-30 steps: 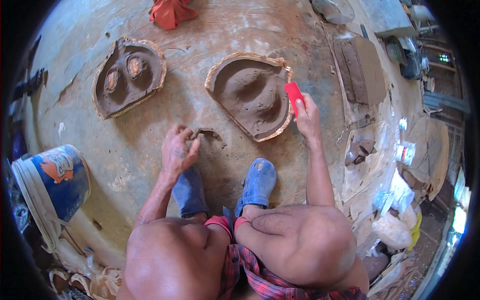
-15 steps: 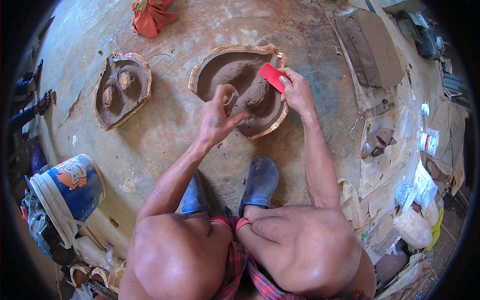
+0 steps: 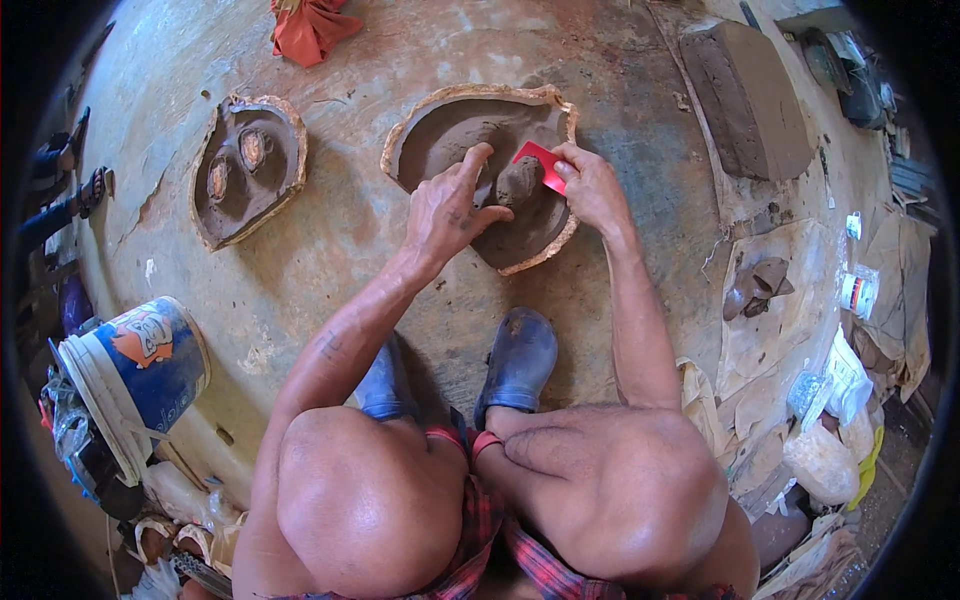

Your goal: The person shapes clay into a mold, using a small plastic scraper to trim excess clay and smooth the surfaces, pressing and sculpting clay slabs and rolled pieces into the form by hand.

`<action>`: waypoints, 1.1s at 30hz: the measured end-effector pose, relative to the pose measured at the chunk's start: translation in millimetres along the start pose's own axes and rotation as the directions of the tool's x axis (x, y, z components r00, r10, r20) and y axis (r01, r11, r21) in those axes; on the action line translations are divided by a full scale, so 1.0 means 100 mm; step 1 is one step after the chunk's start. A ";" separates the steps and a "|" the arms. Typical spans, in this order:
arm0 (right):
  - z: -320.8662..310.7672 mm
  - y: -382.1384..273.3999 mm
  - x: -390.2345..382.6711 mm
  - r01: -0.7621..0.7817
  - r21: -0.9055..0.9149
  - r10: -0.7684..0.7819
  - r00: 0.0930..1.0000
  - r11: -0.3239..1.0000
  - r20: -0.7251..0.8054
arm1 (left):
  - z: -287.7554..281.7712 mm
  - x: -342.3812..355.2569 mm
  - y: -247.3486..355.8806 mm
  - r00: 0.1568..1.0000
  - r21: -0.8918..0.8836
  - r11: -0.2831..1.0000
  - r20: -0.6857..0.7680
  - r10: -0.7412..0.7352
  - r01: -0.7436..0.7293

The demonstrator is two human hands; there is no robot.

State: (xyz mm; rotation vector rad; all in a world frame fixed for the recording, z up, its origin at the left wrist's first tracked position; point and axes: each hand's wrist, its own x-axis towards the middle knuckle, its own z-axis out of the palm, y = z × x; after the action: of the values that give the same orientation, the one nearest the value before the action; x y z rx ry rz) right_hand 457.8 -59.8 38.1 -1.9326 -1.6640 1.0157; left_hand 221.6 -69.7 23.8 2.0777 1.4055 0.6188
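In front of my feet lies a wide mould point(image 3: 408, 128) with a pale, rough rim, lined with dark grey-brown clay. A rounded clay lump point(image 3: 519, 182) rises from its right half. In my right hand point(image 3: 592, 190), pinched between thumb and fingers, is a flat red scraper point(image 3: 541, 165); its edge is at the lump's right side. My left hand point(image 3: 450, 210) is over the mould's near left part, index finger and thumb spread apart, holding nothing. The thumb reaches toward the lump; whether it touches the clay I cannot tell.
A smaller clay-lined mould point(image 3: 205, 215) with two raised ovals lies at left. At far right is a large clay block point(image 3: 755, 100), with clay scraps point(image 3: 757, 287) on a cloth nearer me. A blue-and-white bucket point(image 3: 150, 365) lies tipped at left, and a red cloth point(image 3: 312, 35) lies far off.
My left hand has moved slightly forward and right, its index finger straightening from a curl. The red scraper has come down and toward me, from near the rim to the clay lump.
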 end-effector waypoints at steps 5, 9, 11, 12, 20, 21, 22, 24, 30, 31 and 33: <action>0.08 -0.12 -0.29 0.025 -0.011 -0.024 0.998 1.000 0.060 | -0.09 0.06 0.08 0.993 0.018 0.998 0.101 -0.057 0.055; 0.16 -0.27 -0.57 0.124 0.011 -0.125 0.991 0.992 0.038 | -0.17 0.06 0.04 0.963 0.013 0.997 0.261 0.066 -0.072; 0.17 -0.42 -0.70 0.084 0.143 -0.095 0.993 0.986 0.073 | -0.19 0.04 -0.15 0.951 -0.042 0.983 0.248 0.183 -0.178; 0.18 -0.49 -0.73 0.089 0.150 -0.101 0.992 0.985 0.076 | -0.22 0.01 -0.26 0.956 -0.261 0.931 0.074 0.283 -0.256; 0.08 -0.44 -0.14 -0.106 0.305 0.182 0.955 0.946 -0.233 | -0.73 0.04 -0.60 0.977 -0.972 -0.215 0.134 -0.165 0.096; 0.12 -0.46 -0.02 -0.118 0.276 0.171 0.969 0.954 -0.176 | -0.76 0.07 -0.67 0.977 -0.980 -0.178 0.119 -0.178 0.087; 0.18 -0.52 0.06 -0.132 0.246 0.164 0.980 0.960 -0.114 | -0.80 0.09 -0.76 0.975 -0.987 -0.140 0.106 -0.194 0.080; 0.26 -0.63 0.19 -0.155 0.289 0.196 0.973 0.945 -0.118 | -0.80 0.17 -0.90 0.958 -0.970 0.199 0.078 -0.278 0.137; 0.43 -0.55 0.37 -0.203 0.207 0.225 0.970 0.957 -0.089 | -0.64 0.44 -0.65 0.978 0.125 0.980 -0.122 0.171 -0.156; 0.47 -0.55 0.37 -0.183 0.179 0.208 0.969 0.967 -0.133 | -0.64 0.47 -0.66 0.990 0.123 0.985 -0.062 0.128 -0.119; 0.56 -0.57 0.38 -0.154 0.149 0.178 0.970 0.977 -0.165 | -0.65 0.51 -0.70 0.994 0.138 0.986 -0.039 0.103 -0.097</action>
State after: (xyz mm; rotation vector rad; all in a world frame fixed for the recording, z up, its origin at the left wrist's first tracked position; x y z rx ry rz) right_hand 379.2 -19.8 31.0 -2.0328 -1.3204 0.9576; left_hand 149.8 11.1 29.2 2.2661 1.4111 0.6309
